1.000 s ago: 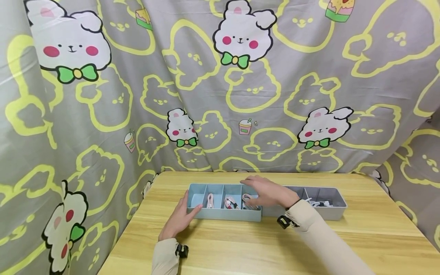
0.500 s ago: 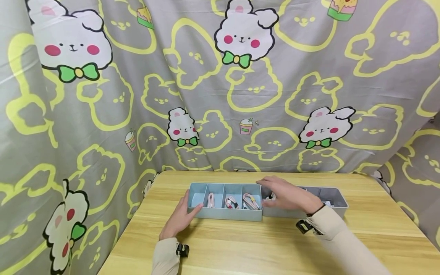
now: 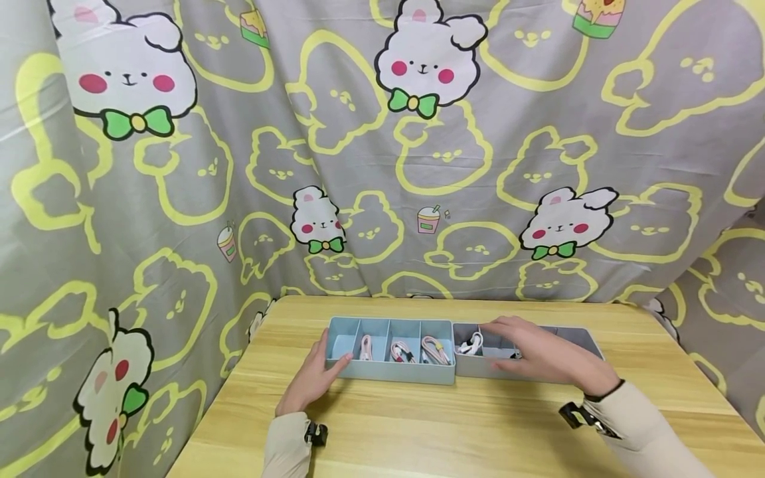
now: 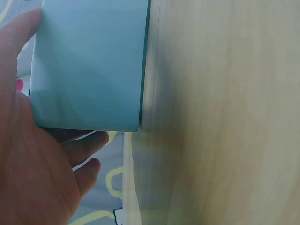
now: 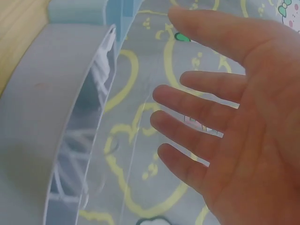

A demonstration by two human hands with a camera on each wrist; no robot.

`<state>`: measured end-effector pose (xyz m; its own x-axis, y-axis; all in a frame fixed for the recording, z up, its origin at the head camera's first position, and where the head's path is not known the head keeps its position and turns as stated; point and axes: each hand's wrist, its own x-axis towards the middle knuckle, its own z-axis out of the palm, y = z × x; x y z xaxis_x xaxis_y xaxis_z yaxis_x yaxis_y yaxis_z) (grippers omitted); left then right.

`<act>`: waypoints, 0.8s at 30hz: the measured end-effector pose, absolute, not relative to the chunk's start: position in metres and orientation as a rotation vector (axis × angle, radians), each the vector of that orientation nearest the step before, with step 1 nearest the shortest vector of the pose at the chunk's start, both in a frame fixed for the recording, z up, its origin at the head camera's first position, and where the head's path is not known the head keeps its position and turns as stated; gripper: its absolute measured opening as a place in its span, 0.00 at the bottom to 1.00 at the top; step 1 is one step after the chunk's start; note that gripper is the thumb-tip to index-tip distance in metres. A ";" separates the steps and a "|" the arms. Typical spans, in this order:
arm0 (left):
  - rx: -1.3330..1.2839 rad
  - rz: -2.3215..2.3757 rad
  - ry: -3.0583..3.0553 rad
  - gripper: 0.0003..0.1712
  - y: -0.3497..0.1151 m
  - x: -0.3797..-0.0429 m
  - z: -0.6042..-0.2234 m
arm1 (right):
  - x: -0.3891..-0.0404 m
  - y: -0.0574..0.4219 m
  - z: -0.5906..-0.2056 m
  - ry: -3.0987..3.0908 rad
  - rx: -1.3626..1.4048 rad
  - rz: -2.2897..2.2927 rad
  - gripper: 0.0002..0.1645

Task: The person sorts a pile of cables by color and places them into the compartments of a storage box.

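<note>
A light-blue divided storage box (image 3: 391,373) stands on the table, with bundled pink-and-white cables (image 3: 435,350) in its three right-hand compartments. My left hand (image 3: 309,380) grips its left end; in the left wrist view the thumb lies at the rim and the other fingers bend around the end wall (image 4: 89,70). End to end with it, on the right, is a grey divided box (image 3: 475,369). A white coiled cable (image 3: 471,344) lies in that box's leftmost compartment. My right hand (image 3: 544,348) hovers over the grey box, fingers spread, holding nothing, and hides part of its compartments.
The wooden table (image 3: 418,431) extends in front of both boxes. Behind and to the left hangs a grey curtain (image 3: 358,166) with yellow outlines and white cartoon animals.
My right hand has moved rightward from above the blue box to above the grey box, uncovering the blue box's right compartment and the white cable. The left hand stays at the blue box's end.
</note>
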<state>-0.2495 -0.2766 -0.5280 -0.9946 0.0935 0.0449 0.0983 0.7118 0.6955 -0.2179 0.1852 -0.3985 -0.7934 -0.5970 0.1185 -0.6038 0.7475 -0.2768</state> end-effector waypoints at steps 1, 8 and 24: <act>-0.165 -1.176 -2.903 0.62 -0.277 -0.249 -0.528 | -0.215 0.190 -0.400 -2.915 0.990 0.478 0.38; -0.181 -1.154 -2.925 0.61 -0.276 -0.249 -0.526 | -0.199 0.218 -0.404 -2.908 0.924 0.525 0.40; -0.173 -1.155 -2.931 0.61 -0.277 -0.248 -0.526 | -0.166 0.268 -0.421 -2.849 0.786 0.388 0.36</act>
